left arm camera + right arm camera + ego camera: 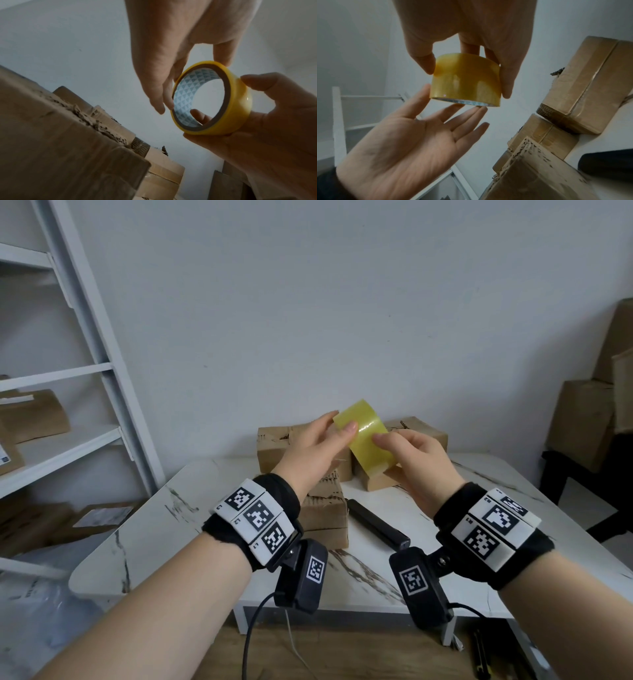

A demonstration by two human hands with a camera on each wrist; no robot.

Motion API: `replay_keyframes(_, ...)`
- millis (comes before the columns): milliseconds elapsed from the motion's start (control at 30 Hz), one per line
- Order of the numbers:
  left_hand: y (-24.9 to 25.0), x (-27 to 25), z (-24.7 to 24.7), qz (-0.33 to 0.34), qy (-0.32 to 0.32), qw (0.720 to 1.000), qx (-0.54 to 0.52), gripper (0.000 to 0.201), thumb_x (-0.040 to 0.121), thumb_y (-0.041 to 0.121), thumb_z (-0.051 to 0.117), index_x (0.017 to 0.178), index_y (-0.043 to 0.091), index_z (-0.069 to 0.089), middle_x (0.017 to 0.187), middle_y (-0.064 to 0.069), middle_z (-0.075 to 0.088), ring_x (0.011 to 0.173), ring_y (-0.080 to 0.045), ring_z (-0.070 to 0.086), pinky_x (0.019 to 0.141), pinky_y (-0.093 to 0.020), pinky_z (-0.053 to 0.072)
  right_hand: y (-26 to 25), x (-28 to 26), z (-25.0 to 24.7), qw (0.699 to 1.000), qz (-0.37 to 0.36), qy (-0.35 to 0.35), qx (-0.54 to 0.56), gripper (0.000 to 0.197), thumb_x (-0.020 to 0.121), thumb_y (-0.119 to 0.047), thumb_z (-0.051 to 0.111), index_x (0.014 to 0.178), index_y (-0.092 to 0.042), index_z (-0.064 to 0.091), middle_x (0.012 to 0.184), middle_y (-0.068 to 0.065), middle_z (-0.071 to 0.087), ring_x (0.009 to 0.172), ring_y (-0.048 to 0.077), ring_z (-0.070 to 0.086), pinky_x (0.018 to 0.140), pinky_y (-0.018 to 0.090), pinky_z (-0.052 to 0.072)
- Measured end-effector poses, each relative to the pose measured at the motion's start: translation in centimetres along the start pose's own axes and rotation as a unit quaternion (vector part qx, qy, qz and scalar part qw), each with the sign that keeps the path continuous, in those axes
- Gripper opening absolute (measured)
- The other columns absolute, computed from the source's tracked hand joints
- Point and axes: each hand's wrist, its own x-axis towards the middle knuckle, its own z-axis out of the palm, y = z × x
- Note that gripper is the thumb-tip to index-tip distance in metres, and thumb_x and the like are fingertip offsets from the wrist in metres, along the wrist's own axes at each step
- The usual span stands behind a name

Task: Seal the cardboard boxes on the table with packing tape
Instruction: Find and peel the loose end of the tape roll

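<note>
Looking down from the head view, both hands are raised above the marble-patterned table [144, 529]. The right hand [416, 465] grips the roll of yellow packing tape [364, 440], with the thumb on the outer band and the fingers curled beneath. The left hand [313, 450] has straight fingers; its thumb tip touches the roll's upper left edge. Several cardboard boxes [325, 515] sit on the table behind and below the hands, two at the rear and a stack at the centre. A black bar-shaped object [376, 523] lies just beside the stack. A white shelf unit [102, 371] stands at left.

Left wrist view: the left hand [171, 54] points down with extended fingers [157, 104], whose tips touch the roll's rim. The packing tape [236, 108] is seen through its core, which has a patterned lining. The right hand [274, 121] is wrapped around the roll, with one fingertip inside the core. Cardboard boxes [60, 148] fill the lower left.

Right wrist view: the right hand [471, 27] clamps the packing tape [465, 79] between thumb and fingers. The left hand [406, 148] lies palm-up and flat beneath it, with its fingertips at the roll's lower edge. Cardboard boxes [582, 88] lie at right, clear of the roll.
</note>
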Motion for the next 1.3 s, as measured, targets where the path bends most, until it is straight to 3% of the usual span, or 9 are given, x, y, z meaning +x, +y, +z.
replay_keyframes(167,0.1,-0.2,0.5,0.106,0.042,0.991,0.068,0.062,0.061,0.048,0.079,0.115,0.041,0.050,0.123,0.007,0.054,0.112,0.002,0.056,0.100,-0.040,0.047,-0.1,0.0,0.0,1.000,0.010,0.009,0.008,0.018,0.089,-0.015,0.058,0.073,-0.006,0.061,0.074,0.013,0.056,0.068,0.025,0.053,0.075,0.037,0.044)
replay_keyframes(300,-0.1,-0.3,0.3,0.165,0.042,0.975,0.141,0.065,0.051,0.049,0.082,0.105,0.054,0.046,0.125,0.011,0.049,0.119,-0.011,0.052,0.100,-0.039,0.046,-0.4,0.0,0.1,1.000,0.025,0.009,0.013,0.018,0.089,-0.015,0.057,0.073,-0.006,0.059,0.082,0.018,0.054,0.077,0.030,0.052,0.085,0.052,0.047)
replay_keyframes(367,0.0,-0.3,0.2,0.199,0.045,0.961,0.189,0.068,0.057,0.036,0.086,0.110,0.050,0.046,0.124,0.015,0.045,0.119,-0.010,0.050,0.102,-0.039,0.044,-0.5,0.0,0.1,0.999,0.032,0.003,0.019,0.017,0.090,-0.014,0.056,0.075,-0.006,0.059,0.082,0.017,0.055,0.075,0.029,0.054,0.087,0.055,0.049)
replay_keyframes(467,0.3,-0.6,0.2,0.242,0.041,0.937,0.249,0.074,0.058,0.030,0.087,0.123,0.032,0.049,0.119,0.021,0.040,0.121,-0.008,0.045,0.106,-0.036,0.040,-0.6,0.0,0.0,0.998,0.042,0.000,0.051,0.014,0.090,-0.014,0.055,0.080,-0.007,0.060,0.084,0.015,0.058,0.071,0.025,0.059,0.079,0.049,0.054)
replay_keyframes(633,0.3,-0.7,0.0,0.238,0.043,0.935,0.259,0.075,0.060,0.030,0.086,0.126,0.032,0.049,0.124,0.018,0.038,0.119,-0.003,0.041,0.106,-0.031,0.038,-0.6,-0.2,-0.2,0.995,0.054,-0.024,0.083,0.022,0.090,-0.005,0.046,0.102,0.012,0.054,0.101,0.029,0.056,0.090,0.037,0.059,0.087,0.057,0.050)
replay_keyframes(833,0.4,-0.6,-0.4,0.222,0.037,0.948,0.226,0.071,0.063,0.029,0.085,0.118,0.046,0.043,0.119,0.027,0.035,0.120,-0.006,0.042,0.106,-0.037,0.040,-0.6,-0.7,-0.4,0.995,0.032,-0.076,0.063,0.027,0.088,0.010,0.035,0.097,0.004,0.060,0.094,0.023,0.060,0.081,0.031,0.060,0.083,0.047,0.053)
replay_keyframes(1033,0.6,-0.5,-0.6,0.215,0.033,0.952,0.217,0.072,0.064,0.027,0.085,0.119,0.046,0.043,0.118,0.030,0.032,0.120,-0.009,0.044,0.105,-0.040,0.041,-0.2,-0.6,-0.4,0.995,0.028,-0.057,0.083,0.013,0.093,-0.004,0.050,0.095,0.003,0.060,0.094,0.023,0.063,0.081,0.028,0.064,0.077,0.038,0.059)
replay_keyframes(1133,0.8,-0.8,-0.4,0.227,0.032,0.945,0.234,0.080,0.060,0.028,0.087,0.125,0.043,0.041,0.121,0.026,0.033,0.123,-0.007,0.042,0.106,-0.039,0.040,-0.1,-0.4,-0.3,0.994,0.043,-0.036,0.092,0.011,0.091,-0.010,0.054,0.094,0.000,0.057,0.092,0.022,0.058,0.083,0.028,0.060,0.084,0.043,0.055)
replay_keyframes(1300,1.1,-0.7,-0.3,0.138,0.003,0.965,0.223,0.109,0.058,0.035,0.087,0.145,0.034,0.021,0.136,0.009,0.026,0.132,-0.012,0.032,0.111,-0.038,0.034,-0.5,-0.5,-0.1,0.992,0.056,-0.035,0.111,0.024,0.070,-0.018,0.058,0.088,-0.001,0.056,0.092,0.021,0.051,0.087,0.031,0.053,0.088,0.051,0.050)
